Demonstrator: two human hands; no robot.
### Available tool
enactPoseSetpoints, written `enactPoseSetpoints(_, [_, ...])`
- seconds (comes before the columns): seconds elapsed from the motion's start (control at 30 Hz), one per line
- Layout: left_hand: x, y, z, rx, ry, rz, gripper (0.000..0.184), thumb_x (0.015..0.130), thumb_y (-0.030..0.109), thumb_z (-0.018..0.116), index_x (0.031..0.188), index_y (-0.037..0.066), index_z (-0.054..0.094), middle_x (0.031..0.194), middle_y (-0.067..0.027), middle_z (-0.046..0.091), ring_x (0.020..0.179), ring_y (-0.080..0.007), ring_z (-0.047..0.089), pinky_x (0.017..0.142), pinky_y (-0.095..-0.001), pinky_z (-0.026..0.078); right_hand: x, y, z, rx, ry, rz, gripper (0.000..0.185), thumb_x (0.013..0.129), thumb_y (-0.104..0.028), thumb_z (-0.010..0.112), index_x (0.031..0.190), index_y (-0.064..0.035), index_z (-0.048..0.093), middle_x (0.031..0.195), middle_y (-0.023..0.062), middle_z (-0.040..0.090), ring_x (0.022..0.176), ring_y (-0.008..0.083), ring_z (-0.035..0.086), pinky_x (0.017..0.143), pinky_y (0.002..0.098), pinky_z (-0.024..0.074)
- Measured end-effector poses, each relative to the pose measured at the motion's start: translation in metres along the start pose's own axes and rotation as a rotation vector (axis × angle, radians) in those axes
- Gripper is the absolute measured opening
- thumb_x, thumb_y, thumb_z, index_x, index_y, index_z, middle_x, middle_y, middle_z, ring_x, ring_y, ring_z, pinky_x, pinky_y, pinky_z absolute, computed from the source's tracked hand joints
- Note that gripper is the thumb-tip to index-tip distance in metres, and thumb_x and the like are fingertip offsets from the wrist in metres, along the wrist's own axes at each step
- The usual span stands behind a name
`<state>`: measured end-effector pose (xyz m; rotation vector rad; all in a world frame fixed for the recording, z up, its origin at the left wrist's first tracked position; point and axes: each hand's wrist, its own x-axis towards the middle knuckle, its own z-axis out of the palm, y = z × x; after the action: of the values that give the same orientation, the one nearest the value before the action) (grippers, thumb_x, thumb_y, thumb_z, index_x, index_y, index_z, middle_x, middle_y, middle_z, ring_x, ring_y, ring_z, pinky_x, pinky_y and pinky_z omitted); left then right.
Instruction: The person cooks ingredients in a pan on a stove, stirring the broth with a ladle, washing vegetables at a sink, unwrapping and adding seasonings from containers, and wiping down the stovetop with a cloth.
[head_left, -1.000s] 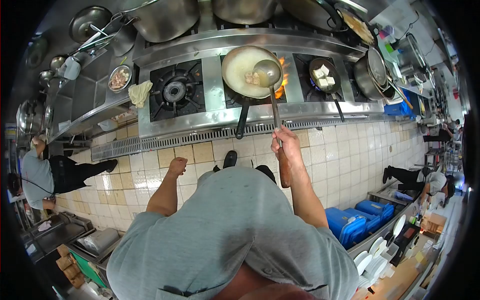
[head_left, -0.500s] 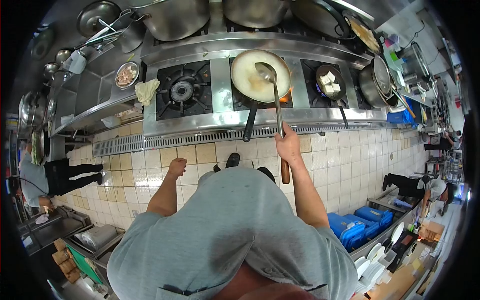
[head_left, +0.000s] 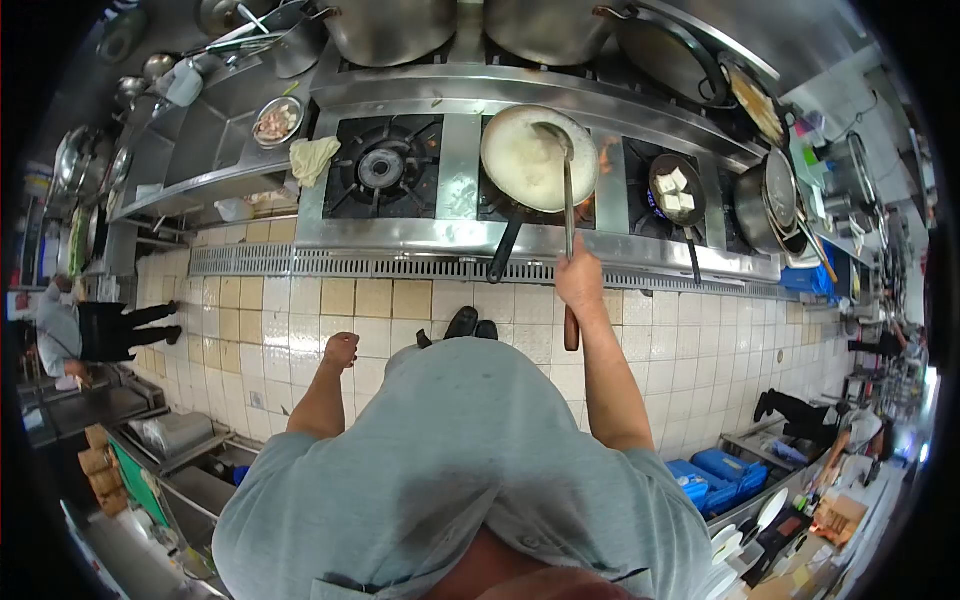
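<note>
My right hand [head_left: 580,280] is wrapped round the handle of a long metal ladle [head_left: 569,200] with a wooden grip end, which sticks out below the hand. The ladle's bowl dips into pale, frothy liquid [head_left: 525,160] in a wide frying pan [head_left: 484,172] on the middle burner. The pan's black handle [head_left: 506,245] points towards me with no hand on it. My left hand [head_left: 342,350] hangs over the floor at my side, fingers curled in, with nothing visible in it.
Right of the pan, a small frying pan [head_left: 690,215] with white blocks sits over a lit flame. To the left are a bare burner [head_left: 381,168], a cloth [head_left: 314,161] and a bowl of pinkish pieces [head_left: 278,122]. Large pots [head_left: 390,30] stand behind. Other people work at both sides.
The view has shifted, so the stove appears farther right. The ladle's bowl has moved towards the right side of the pan. My left hand stays curled at my side.
</note>
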<state>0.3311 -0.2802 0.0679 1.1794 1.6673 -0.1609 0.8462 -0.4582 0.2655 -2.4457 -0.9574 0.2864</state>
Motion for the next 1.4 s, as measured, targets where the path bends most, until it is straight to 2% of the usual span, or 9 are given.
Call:
enactPoseSetpoints(0.17, [-0.036, -0.023, 0.014, -0.047, 0.047, -0.012, 0.033, 0.094, 0.031, 0.064, 0.117, 0.008, 0.067, 0.081, -0.0052, 0.066, 0.061, -0.0156, 0.062, 0.049, -0.0310, 0.051, 0.008, 0.012, -0.029, 0.430, -0.177, 0.001, 0.026, 0.089, -0.012, 0.063, 0.109, 0.0046, 0.064, 0.078, 0.0275, 0.068, 0.077, 0.0454, 0.068, 0.070, 0.0462, 0.0544])
enactPoseSetpoints(0.3, [-0.067, -0.043, 0.021, -0.047, 0.072, -0.056, 0.034, 0.095, 0.030, 0.065, 0.121, 0.008, 0.067, 0.085, -0.0061, 0.067, 0.060, -0.0158, 0.062, 0.049, -0.0300, 0.051, 0.006, 0.016, -0.053, 0.508, -0.441, 0.143, 0.021, 0.092, -0.013, 0.062, 0.103, 0.0045, 0.064, 0.076, 0.0158, 0.067, 0.056, 0.0227, 0.065, 0.054, 0.0351, 0.0492])
enactPoseSetpoints(0.37, [-0.080, -0.054, 0.019, -0.043, 0.086, -0.049, 0.034, 0.095, 0.031, 0.065, 0.121, 0.008, 0.067, 0.085, -0.0062, 0.068, 0.062, -0.0165, 0.063, 0.049, -0.0310, 0.051, 0.007, 0.029, -0.044, 0.394, -0.316, -0.115, 0.018, 0.093, -0.014, 0.062, 0.100, 0.0025, 0.065, 0.074, 0.0075, 0.063, 0.052, 0.0108, 0.059, 0.048, 0.0306, 0.0446])
enactPoseSetpoints(0.47, [-0.094, -0.076, 0.019, -0.084, 0.111, -0.098, 0.035, 0.095, 0.031, 0.065, 0.122, 0.009, 0.067, 0.086, -0.0067, 0.068, 0.063, -0.0171, 0.063, 0.050, -0.0317, 0.052, 0.014, 0.032, -0.049, 0.779, -0.569, 0.213, 0.022, 0.095, -0.012, 0.061, 0.112, 0.0020, 0.062, 0.076, 0.0035, 0.060, 0.050, 0.0114, 0.054, 0.045, 0.0281, 0.0415])
enactPoseSetpoints(0.77, [-0.116, -0.123, 0.023, -0.215, 0.140, -0.142, 0.036, 0.096, 0.033, 0.064, 0.123, 0.009, 0.064, 0.091, -0.0073, 0.067, 0.069, -0.0201, 0.065, 0.057, -0.0385, 0.054, -0.001, 0.049, -0.089, 1.074, -0.641, 0.377, 0.018, 0.096, -0.014, 0.060, 0.107, -0.0013, 0.066, 0.075, 0.0006, 0.059, 0.053, 0.0073, 0.053, 0.046, 0.0259, 0.0391])
enactPoseSetpoints(0.9, [-0.104, -0.140, 0.013, -0.204, 0.117, -0.177, 0.035, 0.096, 0.033, 0.062, 0.123, 0.010, 0.064, 0.091, -0.0073, 0.067, 0.068, -0.0203, 0.065, 0.057, -0.0380, 0.053, -0.008, 0.042, -0.085, 0.577, -0.577, 0.222, 0.028, 0.092, -0.013, 0.063, 0.116, 0.0018, 0.065, 0.080, 0.0112, 0.068, 0.062, 0.0210, 0.066, 0.054, 0.0314, 0.0484])
enactPoseSetpoints(0.97, [-0.095, -0.142, 0.002, -0.200, 0.097, -0.175, 0.035, 0.096, 0.033, 0.062, 0.124, 0.011, 0.064, 0.091, -0.0072, 0.068, 0.068, -0.0198, 0.065, 0.057, -0.0382, 0.054, -0.020, 0.033, -0.073, 0.172, -0.159, -0.296, 0.043, 0.087, -0.011, 0.066, 0.127, 0.0039, 0.060, 0.094, 0.0277, 0.071, 0.083, 0.0405, 0.072, 0.072, 0.0410, 0.0563])
enactPoseSetpoints(1.0, [-0.091, -0.143, -0.004, -0.207, 0.095, -0.182, 0.036, 0.096, 0.032, 0.062, 0.125, 0.011, 0.063, 0.092, -0.0070, 0.067, 0.068, -0.0194, 0.065, 0.057, -0.0376, 0.053, -0.030, 0.010, -0.076, 0.030, -0.174, -0.129, 0.050, 0.085, -0.009, 0.066, 0.131, 0.0059, 0.056, 0.104, 0.0354, 0.065, 0.100, 0.0489, 0.065, 0.088, 0.0477, 0.0541])
enactPoseSetpoints(1.4, [-0.046, -0.181, -0.089, -0.293, 0.042, -0.144, 0.038, 0.097, 0.033, 0.058, 0.128, 0.012, 0.061, 0.094, -0.0069, 0.066, 0.070, -0.0179, 0.065, 0.055, -0.0345, 0.052, -0.046, 0.005, 0.021, -0.245, 0.074, -0.207, 0.048, 0.087, -0.016, 0.067, 0.128, 0.0071, 0.058, 0.088, 0.0286, 0.071, 0.079, 0.0424, 0.071, 0.076, 0.0485, 0.0566])
